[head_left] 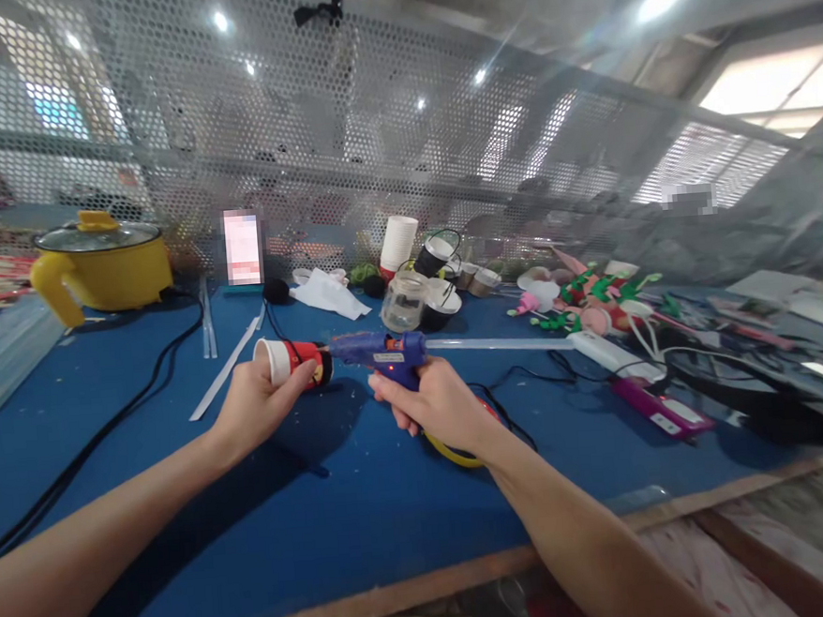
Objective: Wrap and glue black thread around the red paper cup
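Leftmost, left hand (259, 404) clasps small paper cup (289, 361) on its side above blue table (341, 511), open mouth left, red-and-black decorated end right. Glue gun (385, 354) nozzle touches or nearly touches that end; gun's long axis in line with cup's. Right hand (438, 405) clenched round gun grip, glue stick (498, 343) trailing right.

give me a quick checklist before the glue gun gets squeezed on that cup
1. Cup gripped in left hand: ok.
2. Glue gun gripped in right hand: ok.
3. Nozzle at the cup's dark end: ok, though actual contact cannot be told.
4. Glue stick loaded at the back: ok.
5. Left fingers clear of the nozzle: not ok, they sit close.
6. Gun hot: cannot tell.
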